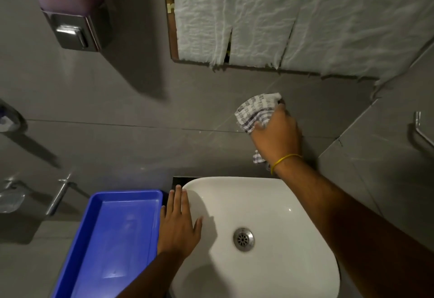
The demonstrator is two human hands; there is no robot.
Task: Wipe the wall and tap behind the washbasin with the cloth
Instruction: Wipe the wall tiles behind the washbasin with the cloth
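Observation:
My right hand point(276, 133) presses a white-and-grey checked cloth point(254, 112) against the grey tiled wall point(187, 100), above the back right of the white washbasin point(281, 203). The cloth's tail hangs below my wrist. My left hand point(178, 222) lies flat with fingers spread on the basin's left rim. The metal drain point(243, 238) shows in the bowl. No tap behind the basin is visible; my right forearm covers part of that area.
A blue plastic tray point(112, 239) sits just left of the basin. A soap dispenser point(70, 16) hangs on the wall at upper left. White crumpled paper covers a framed panel point(293, 16) above. Metal fittings point(58, 194) stand at left, a metal bar point(420, 133) at right.

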